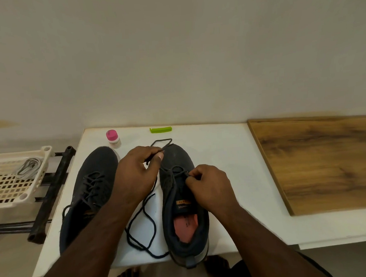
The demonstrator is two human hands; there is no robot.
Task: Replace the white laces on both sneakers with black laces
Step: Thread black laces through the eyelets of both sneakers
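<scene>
hands (137,172) pinching black lace (140,225)

This looks like a plain room in a home. A small white table (220,149) stands against a bare off-white wall (173,54), with a wooden board (319,163) to its right. At left, a cream plastic basket (14,181) rests on a black metal rack (51,187). Bare feet (130,276) show below the near table edge.

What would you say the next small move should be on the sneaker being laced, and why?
Probably the right hand should feed its pinched end through the next eyelet of the right sneaker. Only the lowest eyelets look threaded, and the black lace that the left hand holds lies slack on the table.
</scene>
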